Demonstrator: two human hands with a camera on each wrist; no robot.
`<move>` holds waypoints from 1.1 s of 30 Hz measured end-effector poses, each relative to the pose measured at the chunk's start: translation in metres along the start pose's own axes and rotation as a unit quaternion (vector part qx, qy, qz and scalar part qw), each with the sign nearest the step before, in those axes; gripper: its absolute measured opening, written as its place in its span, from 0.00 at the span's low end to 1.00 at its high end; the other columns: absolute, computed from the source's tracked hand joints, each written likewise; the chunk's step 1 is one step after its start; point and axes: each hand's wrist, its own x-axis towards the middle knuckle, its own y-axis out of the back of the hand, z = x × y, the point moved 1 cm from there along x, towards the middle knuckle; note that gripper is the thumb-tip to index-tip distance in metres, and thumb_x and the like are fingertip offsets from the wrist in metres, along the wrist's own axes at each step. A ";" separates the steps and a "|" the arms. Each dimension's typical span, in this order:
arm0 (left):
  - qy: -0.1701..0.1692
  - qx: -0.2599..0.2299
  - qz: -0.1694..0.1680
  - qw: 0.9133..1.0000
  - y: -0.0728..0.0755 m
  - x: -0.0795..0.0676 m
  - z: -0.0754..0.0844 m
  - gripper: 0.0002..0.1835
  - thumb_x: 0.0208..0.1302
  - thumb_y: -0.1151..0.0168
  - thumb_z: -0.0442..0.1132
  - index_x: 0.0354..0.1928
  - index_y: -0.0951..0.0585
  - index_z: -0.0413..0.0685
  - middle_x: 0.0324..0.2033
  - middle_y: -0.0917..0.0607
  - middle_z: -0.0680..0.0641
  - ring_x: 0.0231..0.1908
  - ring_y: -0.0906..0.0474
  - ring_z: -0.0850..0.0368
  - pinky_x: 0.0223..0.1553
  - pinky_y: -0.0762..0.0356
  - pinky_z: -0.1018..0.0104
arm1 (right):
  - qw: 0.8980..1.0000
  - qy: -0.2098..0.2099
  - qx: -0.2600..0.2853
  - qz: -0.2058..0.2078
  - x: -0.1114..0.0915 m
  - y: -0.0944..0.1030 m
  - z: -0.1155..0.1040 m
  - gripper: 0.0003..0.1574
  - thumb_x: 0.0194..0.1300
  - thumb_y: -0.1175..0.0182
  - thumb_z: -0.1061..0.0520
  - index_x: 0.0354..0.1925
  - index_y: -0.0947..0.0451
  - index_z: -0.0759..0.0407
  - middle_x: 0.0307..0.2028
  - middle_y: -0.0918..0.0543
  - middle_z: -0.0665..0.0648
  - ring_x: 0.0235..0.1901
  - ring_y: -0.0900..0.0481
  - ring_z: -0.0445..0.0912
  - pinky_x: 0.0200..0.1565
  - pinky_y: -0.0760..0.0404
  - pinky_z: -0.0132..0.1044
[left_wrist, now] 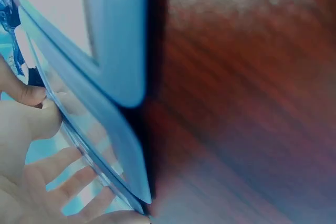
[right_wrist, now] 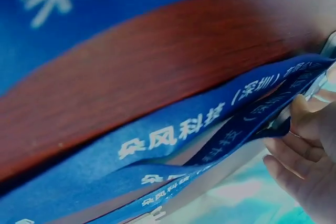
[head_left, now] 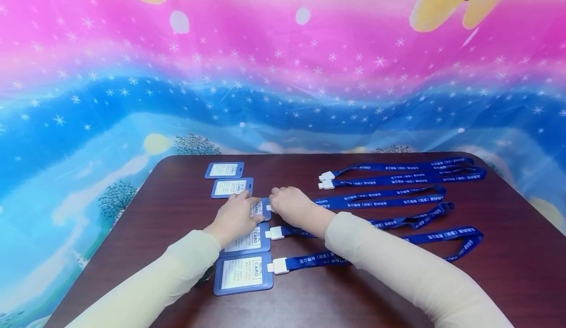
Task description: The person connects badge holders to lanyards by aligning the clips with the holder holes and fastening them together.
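Blue-framed badge holders lie in a column on the dark table. My left hand (head_left: pixel 236 215) is over the middle badge holder (head_left: pixel 267 210), with thumb and fingers spread to its edges and covering much of it. At that holder's right end my right hand (head_left: pixel 294 205) pinches the white clip (head_left: pixel 269 208) of a blue lanyard (head_left: pixel 367 202); most of the clip is hidden by the fingers. Nearer me, a second holder (head_left: pixel 243 239) and the front holder (head_left: pixel 243 273) each meet a white lanyard clip (head_left: pixel 278 265) at their right ends.
Two holders without lanyards, the farthest one (head_left: pixel 224 170) and one in front of it (head_left: pixel 232 187), lie at the back left. Back right are two blue lanyards (head_left: pixel 407 176) with loose white clips (head_left: pixel 326 184). A patterned cloth (head_left: pixel 283 72) hangs behind the table (head_left: pixel 309 298).
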 end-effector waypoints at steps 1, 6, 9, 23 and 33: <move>-0.004 0.005 -0.005 1.000 0.000 0.000 0.000 0.28 0.64 0.33 0.48 0.63 0.22 0.42 0.65 0.28 0.36 0.65 0.34 0.35 0.59 0.29 0.41 | 1.000 -0.002 0.018 -0.010 -0.001 0.001 0.002 0.15 0.69 0.37 0.52 0.50 0.15 0.56 0.43 0.16 0.54 0.39 0.17 0.44 0.44 0.17 0.36; -0.027 0.057 -0.023 0.998 0.003 -0.001 -0.003 0.30 0.67 0.36 0.53 0.65 0.25 0.45 0.62 0.26 0.41 0.60 0.29 0.42 0.56 0.25 0.45 | 0.993 -0.009 0.117 -0.030 -0.006 0.005 0.016 0.16 0.71 0.40 0.50 0.51 0.15 0.55 0.46 0.16 0.54 0.45 0.18 0.46 0.50 0.19 0.41; -0.044 0.076 -0.019 0.996 0.006 -0.001 -0.005 0.27 0.67 0.36 0.51 0.64 0.23 0.47 0.59 0.24 0.43 0.57 0.26 0.45 0.54 0.23 0.46 | 0.985 0.002 0.169 -0.021 -0.011 0.008 0.026 0.15 0.72 0.41 0.52 0.52 0.15 0.54 0.47 0.15 0.53 0.48 0.18 0.46 0.53 0.20 0.42; -0.090 0.078 0.058 0.991 0.016 -0.001 -0.015 0.13 0.66 0.36 0.39 0.52 0.16 0.52 0.47 0.15 0.51 0.51 0.19 0.51 0.50 0.20 0.54 | 0.977 -0.033 0.211 0.011 -0.040 -0.011 0.087 0.12 0.72 0.41 0.57 0.49 0.15 0.56 0.44 0.15 0.53 0.46 0.16 0.48 0.51 0.19 0.44; -0.143 0.114 0.087 0.979 0.018 -0.002 -0.015 0.10 0.63 0.32 0.39 0.46 0.13 0.56 0.43 0.14 0.54 0.46 0.18 0.56 0.48 0.19 0.59 | 0.975 -0.090 0.203 0.011 -0.053 -0.026 0.119 0.11 0.70 0.38 0.56 0.48 0.15 0.57 0.43 0.16 0.55 0.43 0.17 0.50 0.48 0.19 0.47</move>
